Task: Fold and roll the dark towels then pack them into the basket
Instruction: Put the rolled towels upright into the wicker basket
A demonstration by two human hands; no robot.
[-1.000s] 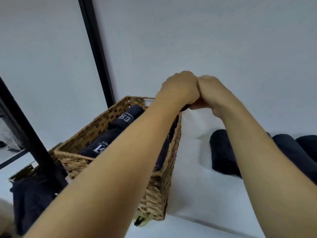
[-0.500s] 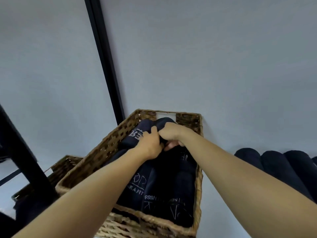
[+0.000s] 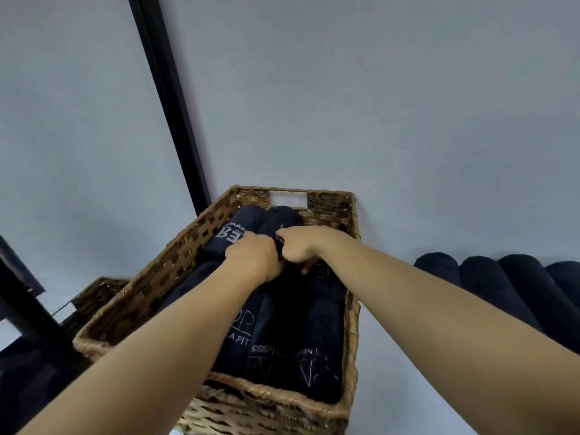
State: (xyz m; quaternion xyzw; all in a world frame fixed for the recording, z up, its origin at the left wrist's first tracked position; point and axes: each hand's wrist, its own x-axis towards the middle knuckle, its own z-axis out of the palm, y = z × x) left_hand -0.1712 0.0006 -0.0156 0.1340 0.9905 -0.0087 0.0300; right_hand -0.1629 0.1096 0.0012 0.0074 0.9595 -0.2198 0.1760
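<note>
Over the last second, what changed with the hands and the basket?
The left hand and right hand came down from above the basket, carrying a rolled towel between them, and now grip it low among the packed towels. Nothing was let go. The basket and the spare rolls to its right stayed put.

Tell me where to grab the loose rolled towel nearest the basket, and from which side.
Grip the leftmost roll around its middle, coming from above on the basket side: its left flank is free, while its right flank lies against the next roll.
</note>
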